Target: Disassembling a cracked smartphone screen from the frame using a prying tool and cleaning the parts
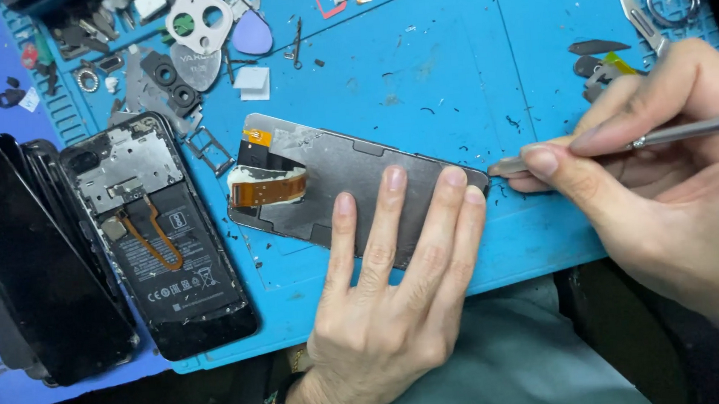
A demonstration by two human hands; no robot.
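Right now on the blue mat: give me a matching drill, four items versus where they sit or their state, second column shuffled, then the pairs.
Things:
1. display panel
2. metal spudger
3. opened phone body
4. scalpel

Place or state:
A. lying loose at the mat's far right
B. pinched in the right hand, tip at the panel's corner
C. pressed flat under the left hand
D. left of the panel, battery exposed

Pairs: 1-C, 2-B, 3-D, 4-A
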